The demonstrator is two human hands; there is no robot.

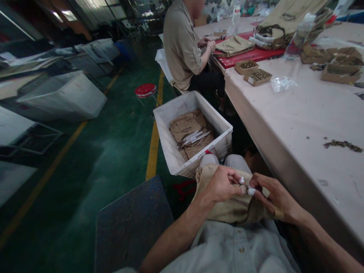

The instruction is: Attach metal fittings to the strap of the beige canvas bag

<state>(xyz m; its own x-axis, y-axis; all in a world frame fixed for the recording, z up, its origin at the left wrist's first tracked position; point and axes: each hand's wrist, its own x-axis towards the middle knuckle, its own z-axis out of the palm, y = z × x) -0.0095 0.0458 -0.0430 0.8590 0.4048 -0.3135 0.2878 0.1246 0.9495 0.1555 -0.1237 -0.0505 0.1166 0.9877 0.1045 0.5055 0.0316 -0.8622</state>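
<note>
The green floor (93, 167) with its yellow line fills the left side, and a long pale counter (298, 125) runs down the right. On the counter's far end lie a red mat (250, 56), stacks of tan fabric pieces (284, 22) and two small cardboard boxes (253, 72) of dark hardware; a co-worker (182, 45) in a beige shirt sits there. Beside a red stool (145, 90), a white bin (193, 132) on the floor holds folded tan pieces with pale straps.

Nearer, a tan fabric piece (233, 204) lies bunched on the person's lap, below the counter's edge. The left hand (224, 184) and right hand (274, 197) meet over it — fingers (241, 180) pinched closed, tips taped white, nipping the fabric's top edge between them. Whether some small part sits in that pinch I cannot tell.
</note>
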